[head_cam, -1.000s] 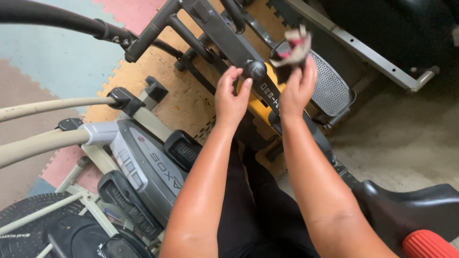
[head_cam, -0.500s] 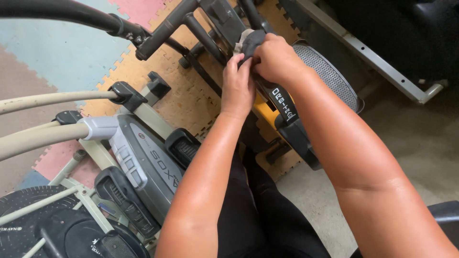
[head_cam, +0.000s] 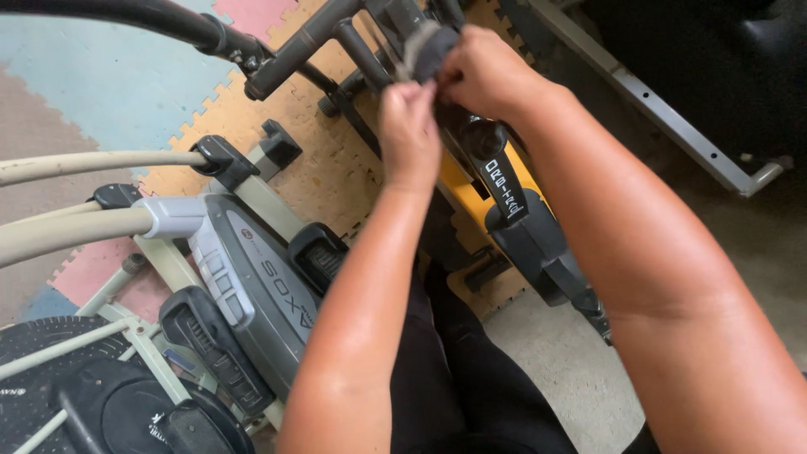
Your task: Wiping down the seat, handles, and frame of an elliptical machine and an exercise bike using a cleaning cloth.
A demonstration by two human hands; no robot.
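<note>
Both hands work at the far end of the view, over the yellow-and-black exercise machine (head_cam: 504, 202). The left hand (head_cam: 409, 134) has its fingers curled and pinched on the lower edge of a dark grey cloth (head_cam: 427, 50). The right hand (head_cam: 487, 76) is clenched on the same cloth from the other side. The cloth is bunched against a black handlebar stem (head_cam: 361, 55) at the top of the machine.

Risk, as a judgement: the cloth could snag on the stem joints, or slip from the pinch if pulled unevenly; fingers pressed between the black tubes could be nipped.

Nearest the person, on the left, stands a grey elliptical trainer (head_cam: 252, 277) with black pedals (head_cam: 210, 345) and beige arms (head_cam: 84, 160). It rests on interlocking foam floor mats (head_cam: 101, 84) in blue, pink and tan. Bare concrete floor (head_cam: 572, 370) lies to the right, and a grey metal frame bar (head_cam: 664, 109) crosses the far right corner.
</note>
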